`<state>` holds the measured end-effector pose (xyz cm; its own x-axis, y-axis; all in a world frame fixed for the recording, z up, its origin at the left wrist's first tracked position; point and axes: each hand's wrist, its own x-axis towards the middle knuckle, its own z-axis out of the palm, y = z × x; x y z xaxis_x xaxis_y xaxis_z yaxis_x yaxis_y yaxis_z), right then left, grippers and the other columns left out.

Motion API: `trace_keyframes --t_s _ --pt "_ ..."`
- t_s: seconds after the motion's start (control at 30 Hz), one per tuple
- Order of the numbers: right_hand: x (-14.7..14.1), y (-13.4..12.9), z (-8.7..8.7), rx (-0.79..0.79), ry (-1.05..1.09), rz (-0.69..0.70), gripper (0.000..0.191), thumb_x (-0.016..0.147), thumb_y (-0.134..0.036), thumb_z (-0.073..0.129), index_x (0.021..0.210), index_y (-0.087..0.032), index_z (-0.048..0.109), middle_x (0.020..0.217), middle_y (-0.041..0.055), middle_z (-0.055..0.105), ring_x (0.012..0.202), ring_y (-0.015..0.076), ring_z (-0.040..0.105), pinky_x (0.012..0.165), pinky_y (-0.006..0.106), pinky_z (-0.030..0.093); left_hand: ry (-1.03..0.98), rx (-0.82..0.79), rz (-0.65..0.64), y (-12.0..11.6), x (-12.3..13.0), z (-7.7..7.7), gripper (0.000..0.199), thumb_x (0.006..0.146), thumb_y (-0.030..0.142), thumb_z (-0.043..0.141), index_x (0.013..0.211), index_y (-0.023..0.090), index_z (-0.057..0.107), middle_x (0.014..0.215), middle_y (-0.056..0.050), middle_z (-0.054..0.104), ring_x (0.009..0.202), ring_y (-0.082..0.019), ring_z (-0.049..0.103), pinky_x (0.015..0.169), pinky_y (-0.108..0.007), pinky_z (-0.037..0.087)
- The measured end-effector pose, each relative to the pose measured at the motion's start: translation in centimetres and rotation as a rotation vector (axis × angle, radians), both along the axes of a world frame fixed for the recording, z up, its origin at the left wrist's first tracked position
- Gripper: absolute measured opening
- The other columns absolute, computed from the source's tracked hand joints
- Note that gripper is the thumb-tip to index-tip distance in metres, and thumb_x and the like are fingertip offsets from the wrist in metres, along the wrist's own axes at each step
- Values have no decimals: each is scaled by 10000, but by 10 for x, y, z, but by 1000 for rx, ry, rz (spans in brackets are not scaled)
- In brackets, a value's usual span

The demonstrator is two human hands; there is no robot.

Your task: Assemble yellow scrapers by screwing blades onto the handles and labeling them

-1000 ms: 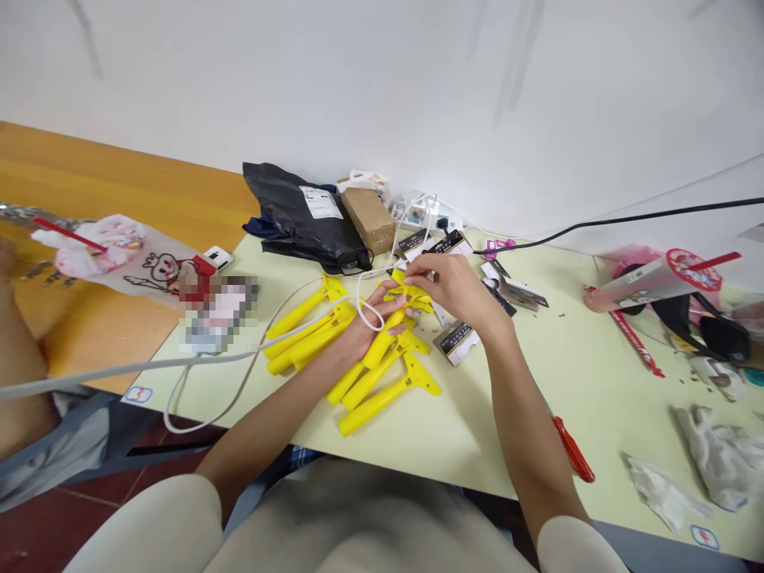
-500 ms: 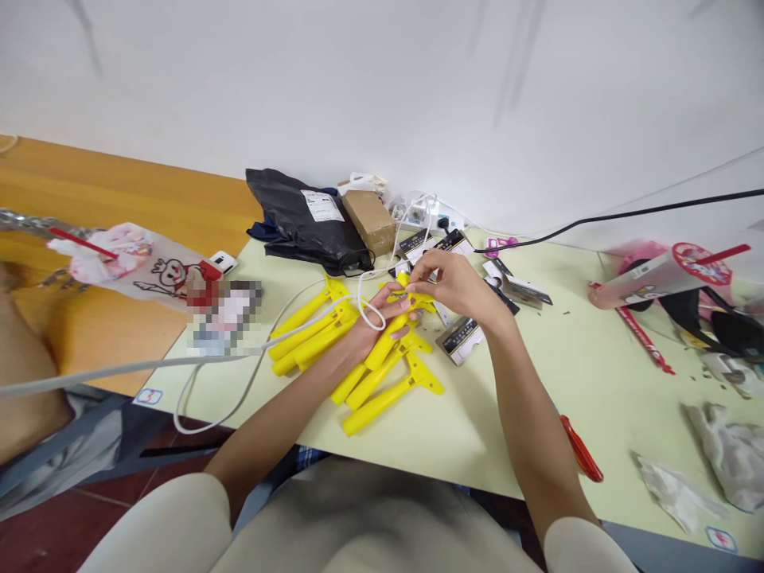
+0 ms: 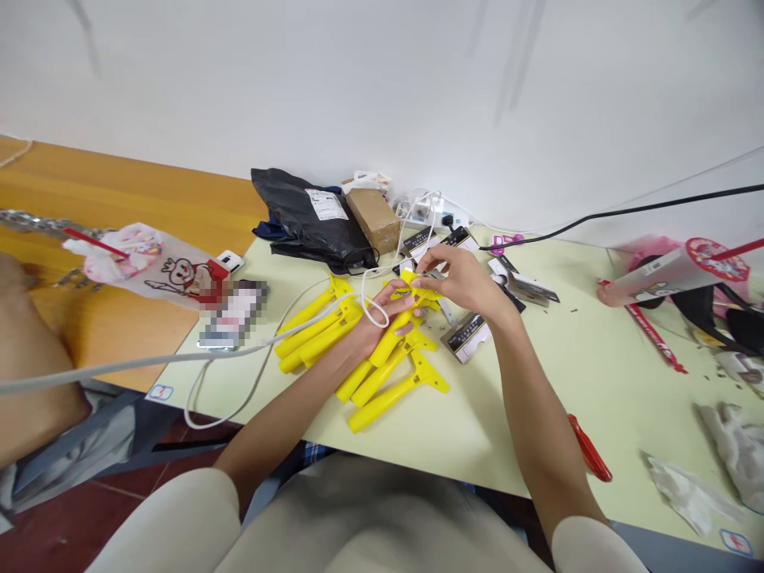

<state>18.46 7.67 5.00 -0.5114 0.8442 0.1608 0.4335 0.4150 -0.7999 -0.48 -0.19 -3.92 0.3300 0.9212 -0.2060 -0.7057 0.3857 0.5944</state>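
Heap of yellow plastic T-handles (image 3: 387,402) in the middle of the pale green surface (image 3: 549,358). Right hand (image 3: 462,282) above the heap, grip clenched, fingertips (image 3: 421,282) pinching the T-head (image 3: 415,291) of 1 handle on top. Left hand (image 3: 382,326) lying on the heap, fingers curled just beside that T-head, grip impossible to judge. White cable (image 3: 316,322) looped over the left hand. Printed cards (image 3: 466,338) just right of the heap; black plastic bag (image 3: 313,219) and cardboard box (image 3: 373,219) beyond it.

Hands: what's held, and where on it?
A yellow plastic scraper. The right hand pinches its crosswise head between fingertips; the left hand supports it near where handle meets head, though that hold is partly hidden.
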Motion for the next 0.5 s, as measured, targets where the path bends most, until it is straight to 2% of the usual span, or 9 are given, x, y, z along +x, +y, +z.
trace_keyframes --t_s 0.2,0.37,0.5 --pt "6 4 -1 -244 75 80 246 804 -369 895 894 -212 728 886 32 747 762 182 631 682 319 497 4 8 -49 -3 2 2 428 818 152 938 1094 251 626 962 -29 691 791 -166 668 465 -208 286" --pt "8 5 2 -244 66 73 274 766 -302 913 997 -212 796 914 37 764 753 179 626 667 318 488 16 8 -58 -6 3 4 405 813 150 937 1080 238 645 967 -44 683 788 -165 649 464 -214 262" --pt "9 3 5 -220 14 91 216 796 -301 902 977 -204 833 898 40 781 737 177 632 680 327 485 22 15 -58 -8 3 5 394 821 156 931 1083 239 648 965 -41 672 801 -169 656 469 -211 265"
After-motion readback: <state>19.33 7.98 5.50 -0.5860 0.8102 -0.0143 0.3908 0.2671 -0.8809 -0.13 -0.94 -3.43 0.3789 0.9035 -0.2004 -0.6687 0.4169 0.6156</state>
